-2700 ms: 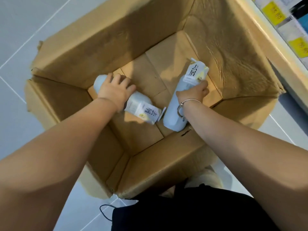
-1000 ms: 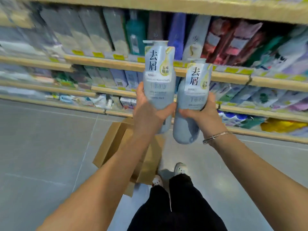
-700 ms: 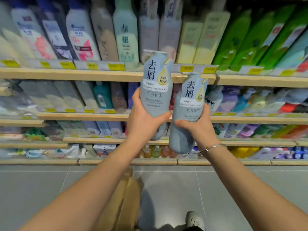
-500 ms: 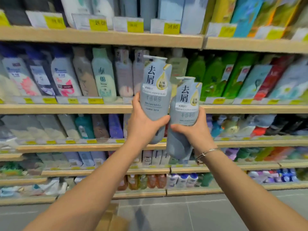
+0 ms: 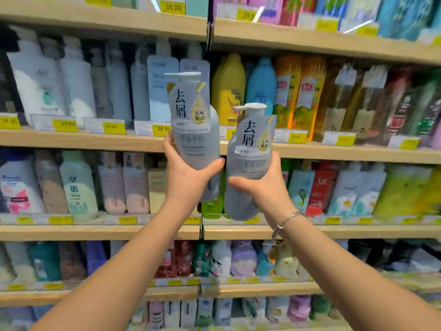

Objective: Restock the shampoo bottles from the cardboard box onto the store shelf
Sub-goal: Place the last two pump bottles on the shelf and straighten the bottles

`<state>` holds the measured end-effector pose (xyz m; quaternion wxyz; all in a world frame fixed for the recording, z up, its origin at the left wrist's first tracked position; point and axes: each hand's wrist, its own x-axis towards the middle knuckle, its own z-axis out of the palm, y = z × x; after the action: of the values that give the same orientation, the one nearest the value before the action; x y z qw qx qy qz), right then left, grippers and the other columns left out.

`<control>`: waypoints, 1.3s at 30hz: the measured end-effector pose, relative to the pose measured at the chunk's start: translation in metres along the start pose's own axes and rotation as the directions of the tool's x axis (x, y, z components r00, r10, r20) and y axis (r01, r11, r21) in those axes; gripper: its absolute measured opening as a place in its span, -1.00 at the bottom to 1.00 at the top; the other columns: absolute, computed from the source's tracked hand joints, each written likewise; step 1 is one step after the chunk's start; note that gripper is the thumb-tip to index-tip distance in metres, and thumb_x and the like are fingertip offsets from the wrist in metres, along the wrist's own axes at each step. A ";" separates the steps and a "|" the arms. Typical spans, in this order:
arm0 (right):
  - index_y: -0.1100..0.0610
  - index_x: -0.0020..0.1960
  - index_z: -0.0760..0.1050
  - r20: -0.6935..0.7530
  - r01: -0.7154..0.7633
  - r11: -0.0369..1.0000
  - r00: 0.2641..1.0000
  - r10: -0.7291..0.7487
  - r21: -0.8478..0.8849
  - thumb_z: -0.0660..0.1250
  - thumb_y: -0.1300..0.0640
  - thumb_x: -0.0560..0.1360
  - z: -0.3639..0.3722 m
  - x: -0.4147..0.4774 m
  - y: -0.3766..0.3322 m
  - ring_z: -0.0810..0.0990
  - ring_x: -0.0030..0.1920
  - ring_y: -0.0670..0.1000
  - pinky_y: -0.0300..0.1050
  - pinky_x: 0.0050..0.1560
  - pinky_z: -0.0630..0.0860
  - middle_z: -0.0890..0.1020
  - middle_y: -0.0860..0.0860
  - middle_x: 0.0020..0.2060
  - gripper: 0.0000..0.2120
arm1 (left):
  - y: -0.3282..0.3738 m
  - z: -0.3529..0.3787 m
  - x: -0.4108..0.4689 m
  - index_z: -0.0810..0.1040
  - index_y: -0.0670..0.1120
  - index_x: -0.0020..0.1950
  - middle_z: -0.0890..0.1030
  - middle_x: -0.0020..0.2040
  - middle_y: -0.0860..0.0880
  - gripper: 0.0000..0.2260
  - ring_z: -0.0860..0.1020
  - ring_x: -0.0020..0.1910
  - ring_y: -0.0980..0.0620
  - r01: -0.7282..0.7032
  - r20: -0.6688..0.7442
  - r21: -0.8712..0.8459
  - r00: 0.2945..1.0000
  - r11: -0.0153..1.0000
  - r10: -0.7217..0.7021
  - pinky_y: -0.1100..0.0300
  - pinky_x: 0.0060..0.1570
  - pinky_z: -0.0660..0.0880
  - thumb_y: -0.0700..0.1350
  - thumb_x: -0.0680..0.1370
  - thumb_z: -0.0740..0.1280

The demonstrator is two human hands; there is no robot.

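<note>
I hold two pale grey-blue pump shampoo bottles upright in front of the store shelf (image 5: 71, 139). My left hand (image 5: 188, 180) grips the lower half of the left shampoo bottle (image 5: 191, 120), which is raised higher. My right hand (image 5: 265, 187) grips the right shampoo bottle (image 5: 250, 149) around its middle; a silver bracelet sits on that wrist. Both bottles are in the air, short of the shelf boards. Two matching grey-blue bottles (image 5: 162, 89) stand on the shelf just behind the left bottle. The cardboard box is out of view.
Wooden shelf boards with yellow price tags (image 5: 162, 128) run across the whole view at several levels. They are packed with bottles: yellow and blue ones (image 5: 238, 89) right of centre, white ones (image 5: 35, 80) at left, refill pouches (image 5: 358, 187) lower right.
I lifted both bottles out of the cardboard box and stood up. My view swung from the box up the shelves, and both bottles rose to the upper shelf levels.
</note>
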<state>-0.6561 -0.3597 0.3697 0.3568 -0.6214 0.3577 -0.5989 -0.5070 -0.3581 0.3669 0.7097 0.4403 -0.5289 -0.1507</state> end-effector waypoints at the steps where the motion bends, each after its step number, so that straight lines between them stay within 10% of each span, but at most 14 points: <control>1: 0.06 0.06 0.26 0.004 0.016 1.000 1.000 -0.016 0.014 0.53 0.38 0.23 -0.003 0.007 -0.001 0.57 0.00 -0.07 -0.16 0.00 0.56 0.55 -0.02 -0.01 -0.41 | 0.003 0.006 0.004 0.09 -0.06 0.42 0.41 0.30 0.04 -0.08 0.44 0.23 0.10 -0.016 -0.008 -0.009 1.000 1.000 0.016 0.25 0.17 0.35 -0.10 0.22 0.57; 8: 0.11 0.18 0.25 0.008 0.086 0.989 0.996 -0.088 0.119 0.53 0.39 0.24 -0.009 0.046 -0.016 0.60 -0.07 -0.17 -0.30 -0.12 0.58 0.56 -0.01 0.03 -0.33 | 0.016 0.025 0.035 0.12 0.01 0.38 0.40 0.20 0.28 -0.10 0.44 0.21 0.28 -0.181 -0.049 -0.060 0.983 0.982 0.178 0.23 0.24 0.39 0.08 0.15 0.50; 14: 0.14 0.20 0.24 0.035 0.179 0.971 0.982 -0.187 0.158 0.50 0.41 0.26 0.014 0.072 -0.035 0.61 -0.06 -0.23 -0.36 -0.10 0.57 0.56 -0.01 0.02 -0.35 | 0.025 0.008 0.069 0.03 -0.17 0.42 0.32 0.32 0.12 -0.08 0.37 0.28 0.28 -0.357 -0.102 0.012 0.929 0.934 0.357 0.37 0.26 0.35 -0.01 0.26 0.53; 18: 0.17 0.23 0.24 0.044 0.259 0.947 0.961 -0.272 0.190 0.53 0.39 0.23 0.057 0.093 -0.048 0.59 0.11 -0.03 -0.19 0.04 0.59 0.54 0.13 0.15 -0.30 | 0.023 -0.021 0.102 0.06 -0.20 0.41 0.25 0.33 -0.12 -0.07 0.30 0.35 -0.06 -0.420 -0.216 0.074 0.879 0.905 0.426 0.15 0.31 0.35 0.03 0.23 0.50; 23: 0.17 0.21 0.24 0.018 0.323 0.920 0.942 -0.335 0.220 0.54 0.39 0.23 0.129 0.117 -0.064 0.57 0.02 -0.17 -0.35 -0.03 0.56 0.54 0.05 0.07 -0.31 | 0.007 -0.080 0.155 0.07 -0.22 0.43 0.27 0.36 -0.18 -0.07 0.36 0.28 0.08 -0.445 -0.218 0.136 0.858 0.885 0.465 0.48 0.20 0.33 0.01 0.25 0.53; 25: 0.13 0.20 0.24 -0.003 0.339 0.918 0.938 -0.345 0.205 0.55 0.35 0.24 0.160 0.127 -0.063 0.57 0.11 -0.09 -0.22 0.08 0.57 0.53 0.06 0.12 -0.31 | -0.003 -0.106 0.177 0.09 -0.21 0.41 0.25 0.36 -0.20 -0.10 0.38 0.30 0.07 -0.444 -0.205 0.190 0.854 0.876 0.478 0.31 0.24 0.40 0.00 0.27 0.54; 28: 0.11 0.20 0.22 -0.020 0.358 0.917 0.933 -0.360 0.176 0.55 0.32 0.24 0.204 0.142 -0.062 0.53 0.20 0.01 -0.14 0.15 0.55 0.51 0.10 0.17 -0.31 | -0.013 -0.140 0.202 0.10 -0.14 0.42 0.33 0.36 -0.15 -0.27 0.45 0.22 0.28 -0.437 -0.152 0.119 0.880 0.892 0.451 0.28 0.12 0.50 -0.21 0.41 0.48; 31: 0.11 0.19 0.18 -0.044 0.366 0.921 0.930 -0.364 0.134 0.53 0.36 0.25 0.241 0.154 -0.060 0.52 0.16 -0.03 -0.17 0.13 0.53 0.49 0.04 0.12 -0.31 | -0.024 -0.168 0.222 0.26 0.15 0.36 0.35 0.43 -0.11 -0.55 0.44 0.32 0.00 -0.409 -0.098 0.109 0.903 0.906 0.419 0.10 0.13 0.51 -0.02 0.52 0.35; 36: 0.08 0.16 0.21 -0.058 0.347 0.938 0.936 -0.346 -0.003 0.56 0.27 0.24 0.274 0.165 -0.046 0.45 0.16 -0.09 -0.22 0.21 0.48 0.39 0.04 0.14 -0.33 | -0.047 -0.187 0.239 0.06 -0.18 0.40 0.36 0.36 -0.14 -0.17 0.38 0.28 0.12 -0.325 -0.069 0.166 0.938 0.931 0.340 0.59 0.09 0.31 -0.21 0.33 0.55; 39: 0.10 0.18 0.27 -0.067 0.326 0.935 0.939 -0.337 -0.139 0.57 0.21 0.22 0.280 0.165 -0.037 0.38 0.18 -0.06 -0.28 0.21 0.39 0.31 0.01 0.10 -0.34 | -0.059 -0.191 0.244 0.05 -0.10 0.43 0.38 0.35 -0.06 -0.08 0.37 0.31 0.07 -0.281 -0.017 0.211 0.957 0.936 0.291 0.29 0.26 0.34 -0.10 0.27 0.59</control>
<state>-0.3711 -0.4813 0.4748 0.1944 -0.6665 0.3006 -0.6539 -0.2270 -0.4684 0.4613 0.6869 0.4335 -0.5829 0.0202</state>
